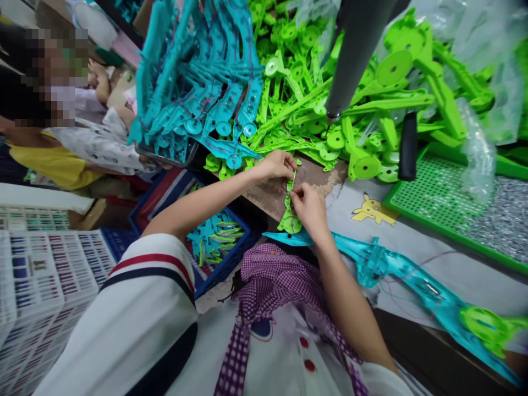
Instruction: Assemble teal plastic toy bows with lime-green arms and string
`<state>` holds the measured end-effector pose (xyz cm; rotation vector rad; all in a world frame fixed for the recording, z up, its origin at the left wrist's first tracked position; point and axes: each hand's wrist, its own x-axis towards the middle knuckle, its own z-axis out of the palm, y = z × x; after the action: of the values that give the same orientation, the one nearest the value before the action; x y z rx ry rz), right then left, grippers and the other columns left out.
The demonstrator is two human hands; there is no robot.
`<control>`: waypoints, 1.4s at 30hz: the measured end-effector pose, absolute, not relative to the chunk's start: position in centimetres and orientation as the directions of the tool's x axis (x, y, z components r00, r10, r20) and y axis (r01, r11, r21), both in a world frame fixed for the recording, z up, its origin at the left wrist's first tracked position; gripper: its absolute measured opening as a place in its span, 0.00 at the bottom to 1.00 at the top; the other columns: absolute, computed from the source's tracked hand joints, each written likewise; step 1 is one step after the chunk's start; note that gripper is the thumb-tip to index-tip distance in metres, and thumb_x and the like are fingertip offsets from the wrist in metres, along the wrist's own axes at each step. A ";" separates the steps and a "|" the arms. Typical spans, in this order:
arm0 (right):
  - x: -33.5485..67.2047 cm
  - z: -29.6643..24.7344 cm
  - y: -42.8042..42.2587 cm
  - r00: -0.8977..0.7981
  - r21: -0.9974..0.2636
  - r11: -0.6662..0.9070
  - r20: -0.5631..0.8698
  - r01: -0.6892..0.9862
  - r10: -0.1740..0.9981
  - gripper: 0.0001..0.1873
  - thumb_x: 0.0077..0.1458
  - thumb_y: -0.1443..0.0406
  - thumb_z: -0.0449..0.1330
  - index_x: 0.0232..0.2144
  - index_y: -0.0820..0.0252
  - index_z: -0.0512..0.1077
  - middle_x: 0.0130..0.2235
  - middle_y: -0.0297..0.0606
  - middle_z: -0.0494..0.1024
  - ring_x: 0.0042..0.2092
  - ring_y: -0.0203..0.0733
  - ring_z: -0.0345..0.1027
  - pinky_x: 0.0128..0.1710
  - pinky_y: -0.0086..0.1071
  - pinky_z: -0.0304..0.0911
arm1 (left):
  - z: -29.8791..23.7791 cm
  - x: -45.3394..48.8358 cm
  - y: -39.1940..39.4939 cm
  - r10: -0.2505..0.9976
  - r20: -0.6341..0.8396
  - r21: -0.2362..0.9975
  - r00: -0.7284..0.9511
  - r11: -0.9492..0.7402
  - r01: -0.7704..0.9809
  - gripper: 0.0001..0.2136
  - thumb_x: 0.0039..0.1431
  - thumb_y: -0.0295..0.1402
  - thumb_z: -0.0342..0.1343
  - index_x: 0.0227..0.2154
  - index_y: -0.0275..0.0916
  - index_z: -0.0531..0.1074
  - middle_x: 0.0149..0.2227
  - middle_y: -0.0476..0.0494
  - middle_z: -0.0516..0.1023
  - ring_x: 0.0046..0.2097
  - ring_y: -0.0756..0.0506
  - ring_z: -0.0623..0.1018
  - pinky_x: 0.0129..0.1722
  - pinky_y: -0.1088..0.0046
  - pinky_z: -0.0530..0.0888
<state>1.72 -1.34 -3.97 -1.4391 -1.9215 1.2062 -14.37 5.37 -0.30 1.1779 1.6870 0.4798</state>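
My left hand (pixel 279 166) is closed in a pinch at the upper end of a small bright green plastic part (pixel 291 223). Lower down, my right hand (pixel 310 208) grips the same part between thumb and fingertips. A thin dark wire or thread runs along it near my fingers. The part's round end rests by the tip of a long blue plastic piece (pixel 404 267), which stretches to the lower right under my right forearm. That piece has a metal spring, a loose pink wire and another green part (pixel 487 324) at its far end.
Stacked blue pieces (pixel 198 104) stand at the back left beside heaped green parts (pixel 305 82). A dark powered screwdriver (pixel 350 60) hangs over the heap. A green tray (pixel 437 192) holds small metal parts at right. Crates (pixel 49 275) and co-workers are at left.
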 end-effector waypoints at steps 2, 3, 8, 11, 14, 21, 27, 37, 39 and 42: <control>1.8 -4.2 -1.3 -0.352 -0.854 0.068 -0.138 0.515 0.926 0.07 0.59 0.63 0.55 0.32 0.56 0.71 0.28 0.39 0.77 0.33 0.46 0.70 0.36 0.37 0.60 | -0.2 -14.5 5.5 0.864 -0.502 0.751 -0.035 0.456 0.478 0.14 0.38 0.10 0.62 0.26 0.33 0.72 0.20 0.54 0.73 0.23 0.54 0.71 0.29 0.75 0.69; 1.8 -4.3 -1.2 -0.355 -0.863 0.060 -0.142 0.501 0.924 0.06 0.59 0.63 0.55 0.32 0.56 0.71 0.28 0.39 0.78 0.34 0.47 0.71 0.37 0.37 0.61 | -0.2 -14.6 5.6 0.861 -0.508 0.751 -0.025 0.457 0.476 0.14 0.38 0.10 0.62 0.26 0.33 0.72 0.20 0.54 0.73 0.23 0.54 0.71 0.29 0.75 0.69; 2.3 -4.5 -0.5 -0.381 -0.905 -0.050 -0.228 0.422 0.896 0.06 0.58 0.63 0.56 0.33 0.58 0.72 0.27 0.38 0.79 0.32 0.45 0.74 0.36 0.36 0.65 | -0.7 -15.6 6.8 0.825 -0.558 0.755 0.089 0.461 0.466 0.16 0.33 0.11 0.68 0.26 0.32 0.73 0.20 0.55 0.74 0.25 0.54 0.74 0.32 0.75 0.71; 2.5 -4.3 0.0 -0.399 -0.880 -0.066 -0.279 0.471 0.873 0.07 0.58 0.62 0.57 0.32 0.59 0.73 0.25 0.36 0.78 0.30 0.43 0.73 0.36 0.35 0.64 | -1.4 -16.2 7.0 0.832 -0.536 0.788 0.141 0.434 0.436 0.17 0.31 0.12 0.70 0.26 0.31 0.73 0.21 0.55 0.74 0.26 0.54 0.74 0.33 0.75 0.72; 2.5 -4.1 0.4 -0.413 -0.856 -0.029 -0.279 0.516 0.867 0.08 0.57 0.61 0.59 0.30 0.59 0.74 0.24 0.36 0.77 0.30 0.42 0.72 0.35 0.34 0.63 | -2.0 -16.8 6.2 0.862 -0.470 0.851 0.192 0.384 0.358 0.16 0.35 0.14 0.69 0.30 0.31 0.74 0.24 0.54 0.76 0.29 0.54 0.75 0.35 0.76 0.73; 2.6 -4.3 0.7 -0.415 -0.872 -0.086 -0.314 0.482 0.854 0.11 0.53 0.58 0.60 0.30 0.60 0.74 0.23 0.36 0.77 0.26 0.41 0.70 0.29 0.32 0.60 | -3.3 -17.8 4.7 0.925 -0.296 0.942 0.237 0.243 0.232 0.16 0.42 0.19 0.68 0.37 0.30 0.76 0.31 0.48 0.78 0.34 0.54 0.76 0.41 0.75 0.73; 2.5 -3.0 0.7 -0.382 -0.805 -0.011 -0.293 0.593 0.877 0.12 0.49 0.57 0.60 0.23 0.60 0.73 0.21 0.34 0.74 0.25 0.38 0.65 0.28 0.31 0.55 | -4.0 -18.1 5.3 0.913 -0.250 0.949 0.324 0.164 0.269 0.17 0.41 0.16 0.66 0.37 0.31 0.77 0.33 0.48 0.79 0.34 0.53 0.76 0.42 0.74 0.74; 2.1 -1.7 2.2 -0.450 -0.717 0.016 -0.420 0.697 0.788 0.13 0.46 0.56 0.59 0.20 0.60 0.70 0.18 0.32 0.69 0.23 0.34 0.57 0.25 0.30 0.50 | -4.8 -17.8 4.8 0.930 -0.134 0.952 0.343 0.025 0.305 0.15 0.46 0.18 0.62 0.39 0.31 0.75 0.36 0.46 0.79 0.36 0.53 0.75 0.42 0.74 0.73; 1.9 -1.3 2.9 -0.478 -0.678 0.068 -0.439 0.732 0.761 0.11 0.45 0.58 0.60 0.19 0.60 0.71 0.17 0.31 0.67 0.23 0.34 0.56 0.25 0.30 0.48 | -4.9 -17.7 4.6 0.934 -0.111 0.954 0.341 0.004 0.300 0.14 0.46 0.18 0.62 0.39 0.32 0.75 0.36 0.47 0.79 0.36 0.53 0.75 0.42 0.74 0.73; 1.9 -0.5 3.7 -0.543 -0.688 0.112 -0.450 0.717 0.709 0.12 0.44 0.58 0.61 0.17 0.60 0.70 0.17 0.30 0.65 0.23 0.32 0.54 0.25 0.30 0.47 | -5.2 -17.6 4.5 0.941 -0.081 0.951 0.327 -0.025 0.309 0.15 0.46 0.17 0.61 0.38 0.33 0.75 0.36 0.47 0.79 0.37 0.53 0.75 0.42 0.74 0.73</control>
<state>1.91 3.71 -0.54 -1.5060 -2.3490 1.4617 -17.56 4.48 -5.19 1.5534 1.1759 0.7638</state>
